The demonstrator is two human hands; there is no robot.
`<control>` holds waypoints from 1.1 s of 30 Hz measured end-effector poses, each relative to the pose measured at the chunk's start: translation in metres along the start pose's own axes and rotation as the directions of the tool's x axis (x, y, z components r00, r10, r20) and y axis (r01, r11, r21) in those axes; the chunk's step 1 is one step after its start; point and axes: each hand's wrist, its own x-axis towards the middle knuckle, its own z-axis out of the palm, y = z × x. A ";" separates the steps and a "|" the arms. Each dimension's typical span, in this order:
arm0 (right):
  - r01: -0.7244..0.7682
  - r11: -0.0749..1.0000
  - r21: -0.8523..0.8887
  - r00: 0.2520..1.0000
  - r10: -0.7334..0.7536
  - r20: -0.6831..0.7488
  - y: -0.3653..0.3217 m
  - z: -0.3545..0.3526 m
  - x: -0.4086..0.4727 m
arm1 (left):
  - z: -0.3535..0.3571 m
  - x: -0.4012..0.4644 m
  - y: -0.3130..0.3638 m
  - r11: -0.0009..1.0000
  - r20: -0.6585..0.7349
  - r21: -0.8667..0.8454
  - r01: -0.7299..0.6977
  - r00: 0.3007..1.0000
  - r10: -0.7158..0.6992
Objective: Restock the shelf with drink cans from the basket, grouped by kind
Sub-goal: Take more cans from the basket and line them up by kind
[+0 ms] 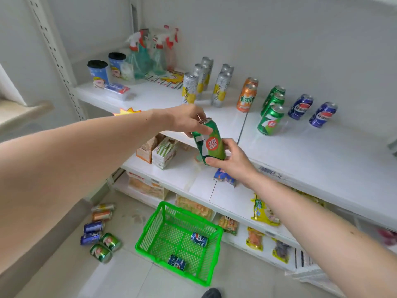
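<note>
- Left hand (184, 119) pinches the top rim of a green aluminium drink can (209, 143).
- Right hand (231, 161) grips its base.
- Green plastic mesh basket (150, 226) sits at 6 o'clock, holding two blue cans (199, 239).

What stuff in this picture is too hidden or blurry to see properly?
All in the head view:
- Green can: the left hand covers part of its top, the right hand its base.
- Blue packet: mostly hidden under the right hand.
- Grey object on the shelf: cut off by the right edge.
- Dark shoe: cut off by the bottom edge.
- Shelf labels: too small and blurred to read.
</note>
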 end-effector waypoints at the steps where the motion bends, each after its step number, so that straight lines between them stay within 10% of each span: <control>1: -0.001 1.000 -0.004 1.000 0.001 -0.001 -0.001 -0.012 0.002 | 0.000 0.006 0.012 0.999 -0.009 0.045 -0.030 1.000 0.030; 20: -0.004 0.992 -0.126 1.000 0.001 -0.020 0.068 -0.270 0.072 | 0.082 0.203 0.184 0.963 0.029 0.163 -0.213 0.977 0.211; 33: -0.117 0.982 -0.146 0.971 0.083 -0.222 0.115 -0.297 0.100 | 0.105 0.252 0.184 0.985 0.043 0.058 -0.164 0.986 0.162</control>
